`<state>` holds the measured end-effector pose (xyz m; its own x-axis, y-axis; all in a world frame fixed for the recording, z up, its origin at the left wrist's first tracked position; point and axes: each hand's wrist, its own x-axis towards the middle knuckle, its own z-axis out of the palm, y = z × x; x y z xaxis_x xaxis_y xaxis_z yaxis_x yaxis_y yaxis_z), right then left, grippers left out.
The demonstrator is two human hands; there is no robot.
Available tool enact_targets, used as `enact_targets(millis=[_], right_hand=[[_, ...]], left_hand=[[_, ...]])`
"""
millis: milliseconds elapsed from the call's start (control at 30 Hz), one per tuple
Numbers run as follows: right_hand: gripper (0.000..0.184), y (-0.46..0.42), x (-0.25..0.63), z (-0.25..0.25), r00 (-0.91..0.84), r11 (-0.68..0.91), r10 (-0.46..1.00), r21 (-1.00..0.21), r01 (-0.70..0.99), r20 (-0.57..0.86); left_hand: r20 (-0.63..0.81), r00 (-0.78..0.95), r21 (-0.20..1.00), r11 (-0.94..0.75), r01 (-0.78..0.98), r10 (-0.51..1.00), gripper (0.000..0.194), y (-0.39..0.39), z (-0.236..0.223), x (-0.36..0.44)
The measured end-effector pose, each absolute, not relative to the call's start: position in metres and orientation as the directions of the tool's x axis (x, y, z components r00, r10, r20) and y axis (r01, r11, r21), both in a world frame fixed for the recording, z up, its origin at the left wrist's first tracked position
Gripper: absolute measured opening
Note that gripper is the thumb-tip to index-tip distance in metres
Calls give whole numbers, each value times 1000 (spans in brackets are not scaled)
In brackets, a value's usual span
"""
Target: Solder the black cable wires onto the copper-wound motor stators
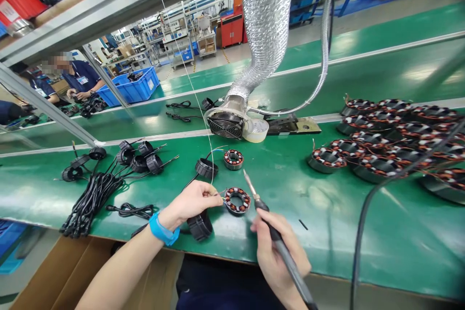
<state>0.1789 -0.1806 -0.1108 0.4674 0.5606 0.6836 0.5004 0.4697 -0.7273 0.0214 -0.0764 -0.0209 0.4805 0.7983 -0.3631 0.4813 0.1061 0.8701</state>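
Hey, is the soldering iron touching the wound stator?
Apart: the head view shows the black-handled soldering iron clear of the copper-wound stator ring, green bench showing between them.

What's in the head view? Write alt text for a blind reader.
The left hand pinches thin wires at a copper-wound motor stator on a green workbench, while the right hand holds a soldering iron beside it. A fume extractor hose and more stators stand beyond.

Bare left forearm point(121, 271) angled up from the 7 o'clock edge, blue band point(164, 228) around the wrist, left hand point(191, 201) at about 7 o'clock of the view, palm down, thumb and fingertips pinched together. Right hand point(276, 252) at about 5 o'clock, fingers point(259, 223) curled in a pencil-like grip, wrist running off the bottom edge, near the left hand without touching it.
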Motion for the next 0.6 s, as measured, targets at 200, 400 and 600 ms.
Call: enact_targets(millis=[200, 400, 600], right_hand=[[14, -197, 182, -134, 488, 464, 539, -725, 509, 687], [20, -194, 183, -122, 433, 518, 548, -697, 496, 715], [18, -192, 184, -113, 363, 538, 529, -634, 556, 767]], left_hand=[[-361, 496, 890, 132, 437, 790, 30, -73, -24, 21], [-363, 491, 895, 151, 419, 791, 27, -72, -27, 20], [-376, 480, 888, 160, 431, 793, 26, -72, -25, 20]])
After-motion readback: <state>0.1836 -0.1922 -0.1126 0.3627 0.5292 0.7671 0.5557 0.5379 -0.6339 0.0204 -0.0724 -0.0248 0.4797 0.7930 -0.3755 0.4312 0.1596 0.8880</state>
